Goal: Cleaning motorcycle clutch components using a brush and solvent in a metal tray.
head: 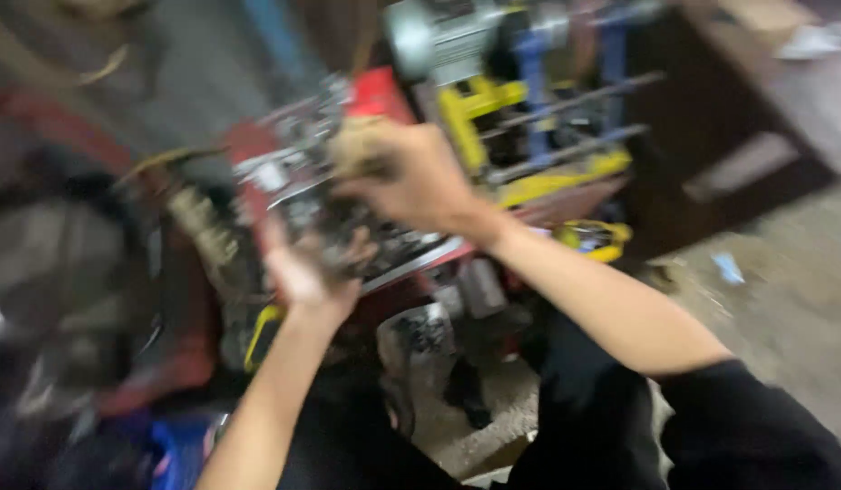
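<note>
Over the middle of the view, a red metal tray heaped with grey metal parts [384, 91] is seen, and both hands are held above it. The whole picture is blurred by motion, so fine detail cannot be told.

The right hand [411, 177] is laid over the heap, knuckles up, with its fingers [352, 150] curled down around something pale and rounded; what the thing is cannot be made out, and whether it is truly gripped cannot be told. The left hand [303, 272] is raised just below the right hand, palm up at the tray's near edge, its fingers [357, 249] bent against a dark metal piece [343, 254] that seems to be held, though the blur leaves this uncertain.

Behind the tray, a machine with yellow and blue frame parts [493, 100] is set, with a grey ribbed motor housing [439, 36] at its top. A small yellow-rimmed object [593, 238] is seen to the right of the right wrist. On the grey concrete floor [783, 299], a small pale blue scrap [729, 268] is lying. A white patch like a label [273, 174] is visible among the parts.
</note>
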